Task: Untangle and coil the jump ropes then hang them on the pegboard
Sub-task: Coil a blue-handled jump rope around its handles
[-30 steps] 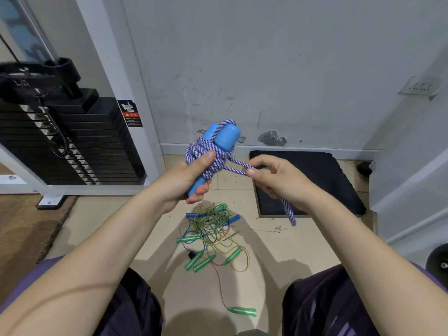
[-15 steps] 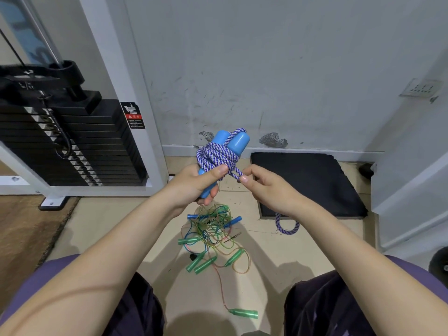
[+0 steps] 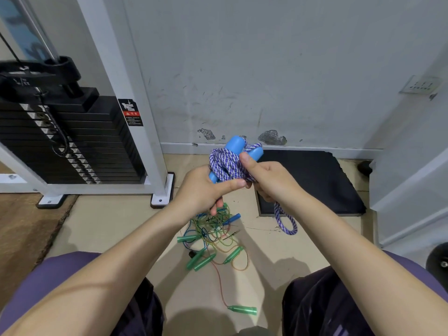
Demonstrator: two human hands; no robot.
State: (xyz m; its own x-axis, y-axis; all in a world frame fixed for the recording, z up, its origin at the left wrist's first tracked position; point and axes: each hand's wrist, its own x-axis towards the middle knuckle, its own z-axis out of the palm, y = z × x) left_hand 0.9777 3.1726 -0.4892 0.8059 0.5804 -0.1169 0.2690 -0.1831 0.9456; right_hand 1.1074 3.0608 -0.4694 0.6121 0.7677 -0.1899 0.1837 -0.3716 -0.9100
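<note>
Both hands clamp the purple braided rope (image 3: 226,166) bundle above the floor tangle (image 3: 213,235): left hand (image 3: 206,190) grips handles, right hand (image 3: 271,180) pinches wraps. Soft, light, floppy; hold by the stiff blue handles (image 3: 238,147).

Both forearms reach forward from the lower corners and meet at the middle of the view. The left hand (image 3: 201,190) is curled, thumb stretched rightward, fingertips pointing down. The right hand (image 3: 271,180) is closed beside it, thumb raised upward; the two thumbs nearly touch. Both wrists are bare.
</note>
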